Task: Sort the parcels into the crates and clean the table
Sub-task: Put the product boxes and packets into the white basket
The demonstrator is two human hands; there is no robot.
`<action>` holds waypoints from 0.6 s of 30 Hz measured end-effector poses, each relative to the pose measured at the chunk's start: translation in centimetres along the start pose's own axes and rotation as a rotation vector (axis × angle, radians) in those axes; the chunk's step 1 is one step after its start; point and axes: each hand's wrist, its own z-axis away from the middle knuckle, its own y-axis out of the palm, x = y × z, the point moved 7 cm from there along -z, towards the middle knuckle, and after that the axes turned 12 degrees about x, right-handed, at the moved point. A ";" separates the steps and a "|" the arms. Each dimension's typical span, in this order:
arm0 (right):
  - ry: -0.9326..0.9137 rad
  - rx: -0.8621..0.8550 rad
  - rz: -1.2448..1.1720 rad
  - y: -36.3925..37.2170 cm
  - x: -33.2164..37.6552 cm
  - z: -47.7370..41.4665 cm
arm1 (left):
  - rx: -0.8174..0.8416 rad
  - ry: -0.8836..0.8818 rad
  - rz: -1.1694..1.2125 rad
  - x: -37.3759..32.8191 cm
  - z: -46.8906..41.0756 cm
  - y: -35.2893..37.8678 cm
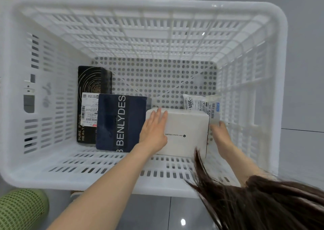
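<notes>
Ok, head cam: white box (185,129) sits low in the white slotted crate (157,5), near-right part, just beside navy BENLYDES box (121,122). L hand (154,128) lies flat on the white box's top-left edge, fingers straight and close together. R hand (220,133) at the box's right side, fingers tucked down btw box and crate wall; grip can't tell. Black spiral-print box (93,89) far left; labelled white mailer bag (199,103) behind white box.

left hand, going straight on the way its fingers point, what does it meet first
The left hand lies flat on the box, fingers aimed away and slightly right. Past the box the way looks free up to the far wall of the crate, depth unclear.
</notes>
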 end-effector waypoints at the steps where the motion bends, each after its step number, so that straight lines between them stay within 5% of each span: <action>1: 0.017 0.019 0.013 0.0 0.0 -0.6 | 0.003 0.003 -0.004 -0.2 -0.4 0.1; 18: 0.130 -0.048 -0.011 -0.1 1.0 -5.7 | -0.033 -0.022 0.224 -1.2 -2.0 0.8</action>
